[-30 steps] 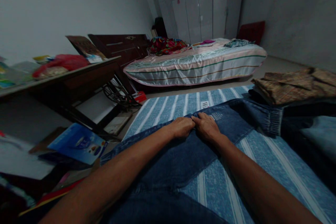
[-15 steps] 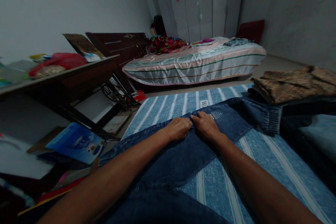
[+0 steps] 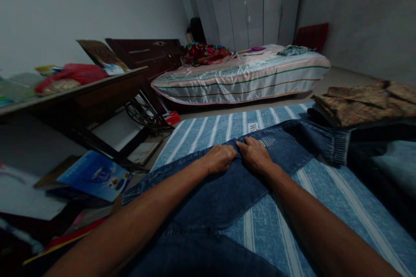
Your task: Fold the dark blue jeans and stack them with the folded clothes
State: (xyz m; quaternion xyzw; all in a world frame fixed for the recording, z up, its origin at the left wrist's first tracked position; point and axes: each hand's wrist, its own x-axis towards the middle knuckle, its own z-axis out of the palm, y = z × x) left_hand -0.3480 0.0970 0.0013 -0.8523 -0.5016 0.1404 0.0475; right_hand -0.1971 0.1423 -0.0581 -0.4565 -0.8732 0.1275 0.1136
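Observation:
A pair of dark blue jeans (image 3: 221, 199) lies spread across a blue, white-striped cover (image 3: 195, 134). The elastic-gathered end (image 3: 339, 147) points to the right, and a small patch of pale stripes shows beside my right hand. My left hand (image 3: 221, 158) is closed on the far edge of the jeans, near their middle. Right beside it, my right hand (image 3: 255, 151) grips the same edge with bent fingers. A small gap with a fold of denim separates the two hands. My fingertips are partly hidden.
Folded clothes (image 3: 367, 104), a brown checked piece on top, are piled at the right. On the left stands a table (image 3: 130, 75) holding a red bag (image 3: 78, 73); a blue box (image 3: 95, 175) sits below. Beyond the striped cover is a bed (image 3: 247, 82) before a wardrobe (image 3: 240, 8).
My left hand has shifted very slightly left, widening the small gap between the hands. My right hand and the jeans look almost unchanged.

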